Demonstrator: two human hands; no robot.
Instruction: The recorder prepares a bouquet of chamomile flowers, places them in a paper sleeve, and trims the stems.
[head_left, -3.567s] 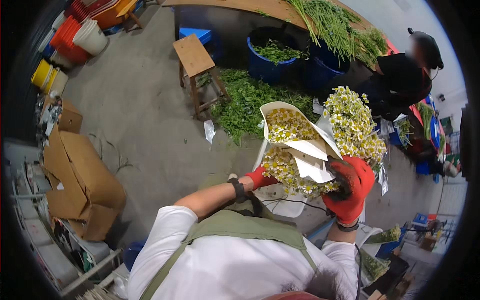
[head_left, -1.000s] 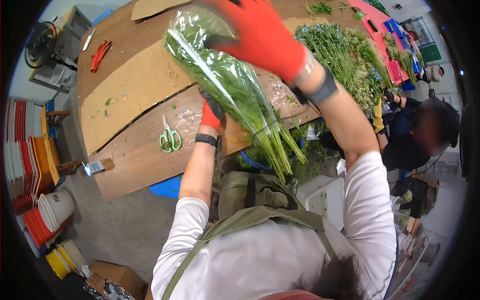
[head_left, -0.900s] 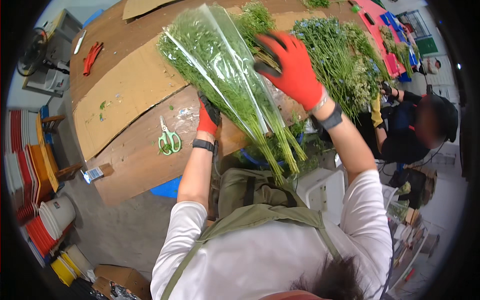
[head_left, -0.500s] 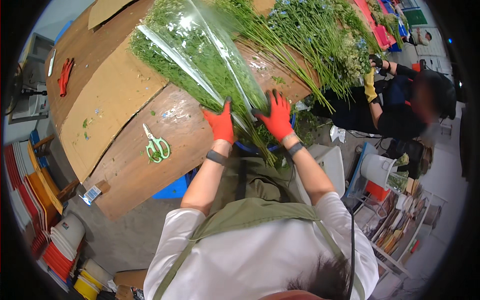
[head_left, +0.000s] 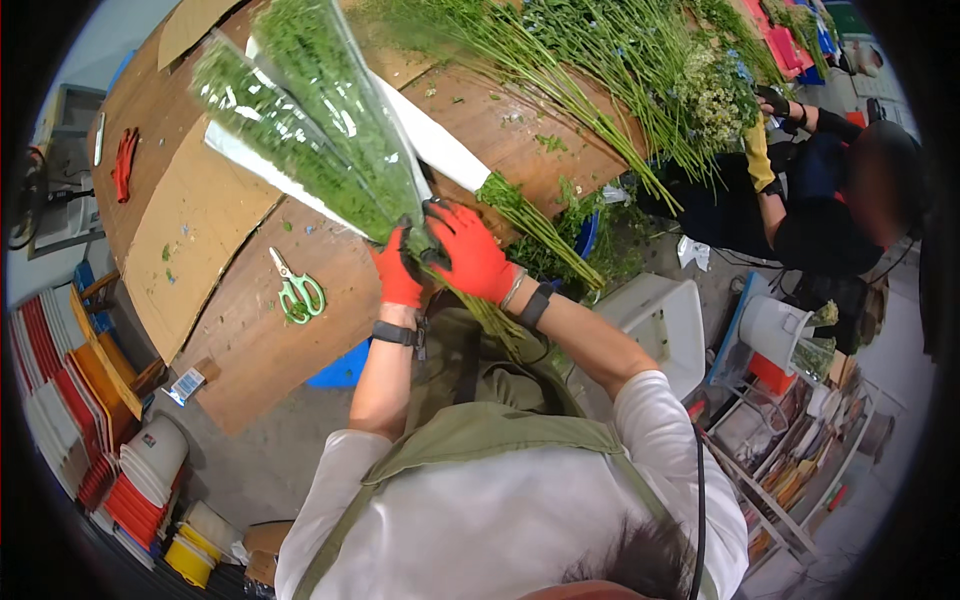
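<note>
Both of my hands wear red gloves with dark fingertips. My left hand (head_left: pixel 400 272) and my right hand (head_left: pixel 470 250) close around the narrow lower end of a green flower bunch in a clear plastic sleeve (head_left: pixel 330 120). Its leafy top spreads away to the far left, and bare stems (head_left: pixel 485 318) hang out below my hands toward my apron. Just right of it, a second bunch of cut green stems (head_left: pixel 540 228) sticks out of a white wrap (head_left: pixel 435 130) on the table. Green-handled scissors (head_left: pixel 298 288) lie left of my hands.
The brown table (head_left: pixel 250 370) carries a flat cardboard sheet (head_left: pixel 180 250), a spare red glove (head_left: pixel 125 165) and loose flower stems (head_left: pixel 590 110). A blue tub (head_left: pixel 587 235) and a white bin (head_left: pixel 665 335) stand by its right edge. A co-worker (head_left: pixel 820 200) is at the right.
The sleeved bunch has swung left and up, narrowing toward my hands. My hands have come closer together around its lower end. The white-wrapped bunch now shows beside it.
</note>
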